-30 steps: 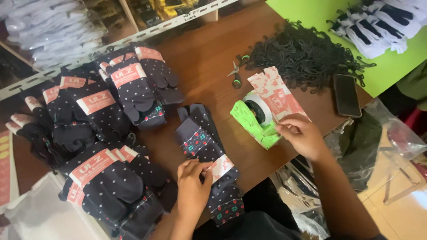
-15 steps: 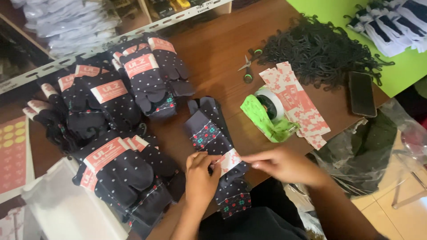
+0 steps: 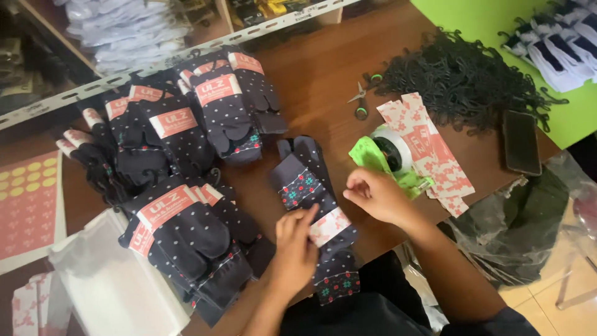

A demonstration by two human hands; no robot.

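A pair of dark socks [image 3: 311, 199] with small red and green flowers lies flat on the brown table [image 3: 317, 81], toes pointing away from the person and the cuff end hanging at the near edge. A pink-and-white paper band [image 3: 328, 226] runs across the middle of the socks. The left hand [image 3: 293, 249] rests on the socks with fingers stretched out flat, pressing the near-left end of the band; it grips nothing. The right hand [image 3: 373, 196] hovers just right of the socks, fingers curled and pinched together near the band's far end; whether anything is between the fingertips cannot be told.

Just right of the socks, beyond the right hand, stands a roll of tape [image 3: 393, 149] on a green holder [image 3: 367, 157], with a stack of loose pink paper bands [image 3: 435, 155] touching it on its far side. Farther right lies a dark phone [image 3: 521, 142]. Beyond the tape, away from the socks, sit small scissors [image 3: 360, 102] and a heap of black plastic hangers [image 3: 463, 78].

Left of the socks are piles of dark dotted socks already banded [image 3: 180, 180], reaching to the far-left of the table. Near-left of these lies a white plastic bag [image 3: 106, 286], and further left a sheet of round yellow stickers [image 3: 28, 199].
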